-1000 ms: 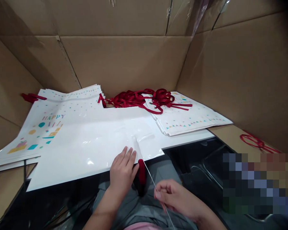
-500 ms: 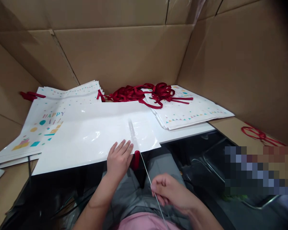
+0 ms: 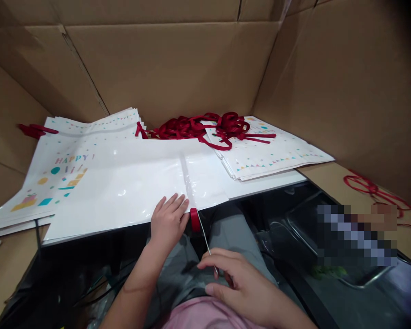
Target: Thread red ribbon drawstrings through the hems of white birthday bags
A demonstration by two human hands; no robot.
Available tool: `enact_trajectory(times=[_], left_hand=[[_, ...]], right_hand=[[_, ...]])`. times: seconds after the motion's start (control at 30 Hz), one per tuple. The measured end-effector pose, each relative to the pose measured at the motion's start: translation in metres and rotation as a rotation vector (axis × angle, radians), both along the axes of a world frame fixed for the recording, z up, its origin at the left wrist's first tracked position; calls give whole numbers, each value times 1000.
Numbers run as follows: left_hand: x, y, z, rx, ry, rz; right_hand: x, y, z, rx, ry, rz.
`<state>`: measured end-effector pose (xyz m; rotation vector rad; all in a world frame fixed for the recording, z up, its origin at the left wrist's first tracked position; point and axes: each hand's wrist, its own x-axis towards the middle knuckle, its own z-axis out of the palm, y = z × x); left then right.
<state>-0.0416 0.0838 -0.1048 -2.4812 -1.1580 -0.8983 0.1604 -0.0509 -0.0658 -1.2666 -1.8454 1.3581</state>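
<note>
A white glossy paper bag (image 3: 123, 187) lies flat before me with its blank side up. My left hand (image 3: 169, 218) rests on its near edge, fingers stretched out. Close to those fingers, a red ribbon loop (image 3: 194, 220) hangs over the edge. A thin pale rod (image 3: 203, 230) slants from the bag's edge beside the loop toward my right hand (image 3: 234, 278). That hand has thumb and forefinger apart; the rod passes behind the forefinger, and its end shows below. The rod's far end is hidden.
Printed paper bags (image 3: 44, 173) are stacked at the left, and another stack (image 3: 277, 155) lies at the right. A heap of red ribbon (image 3: 192, 128) sits between them at the back. Cardboard walls (image 3: 164, 68) stand around. Red cords (image 3: 370, 187) lie on cardboard at the right.
My right hand has loosened from its pinch on the rod and spread. Less of the rod sticks out toward me. My left hand stays on the bag; the view has shifted slightly.
</note>
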Motion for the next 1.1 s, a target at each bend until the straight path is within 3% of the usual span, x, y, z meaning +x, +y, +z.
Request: enact_trajectory(times=[0.13,0.3,0.4,0.53,0.63,0.67,0.73,0.8,0.87,0.97,1.1], left_hand=[[-1,-6,1,-10,10,-9],[-2,-22,0,5,30,-39],[-3,-29,2,-2,21,-59],[-7,-43,10,-7,-16,-85],[-10,-69,10,-13,-183,-185],[-9,-79,6,-85,-287,-236],[-2,-94,-7,-474,-551,-263],[12,-99,-21,-967,-894,-111],[29,-94,-29,-1265,-1229,73],[45,-83,-26,-1339,-1472,209],[30,-93,-16,-1371,-1366,352]], right_hand=[[-3,16,6,174,-282,14],[-10,57,4,590,-753,-229],[-7,77,1,722,-777,-183],[-4,87,-6,687,-713,-149],[-5,84,-9,687,-661,-191],[-5,81,-9,682,-649,-196],[-5,77,-4,653,-632,-165],[-3,75,6,609,-607,-85],[1,80,18,569,-562,-1],[10,110,35,553,-506,10],[22,192,46,466,-497,-130]])
